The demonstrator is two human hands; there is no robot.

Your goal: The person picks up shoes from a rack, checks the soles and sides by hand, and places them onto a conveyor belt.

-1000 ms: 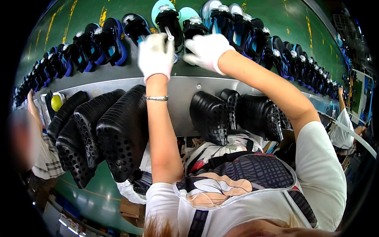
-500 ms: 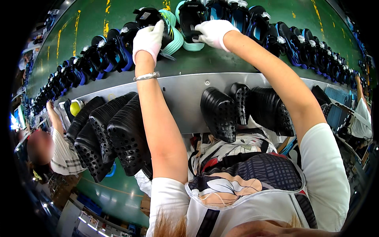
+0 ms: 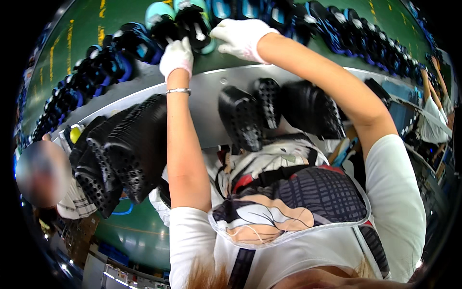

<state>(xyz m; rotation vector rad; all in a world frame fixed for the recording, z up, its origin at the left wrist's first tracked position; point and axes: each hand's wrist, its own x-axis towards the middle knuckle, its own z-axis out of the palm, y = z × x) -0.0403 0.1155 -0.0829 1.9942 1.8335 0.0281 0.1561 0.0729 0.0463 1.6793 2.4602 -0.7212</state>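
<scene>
Two sandals with black straps and mint-green soles stand side by side on the green surface, the left sandal (image 3: 161,24) and the right sandal (image 3: 195,28). My left hand (image 3: 177,58), in a white glove, is at the near end of the left sandal. Its fingers point away from me and look slightly apart; whether they touch the sandal is hard to tell. Just right of the pair is my right hand (image 3: 243,39), also gloved. Its fingers and thumb are spread toward the right sandal with nothing between them.
Rows of black-and-blue sandals (image 3: 115,62) curve off on both sides. Along the metal ledge (image 3: 202,113) nearer me lie stacks of black perforated shoe forms (image 3: 139,144) on the left and more forms (image 3: 240,115) at centre. Other people work at the far left and right.
The mint-soled sandals, tilted between my hands before, now stand upright side by side. My right hand has come off its sandal. The whole view has shifted somewhat.
</scene>
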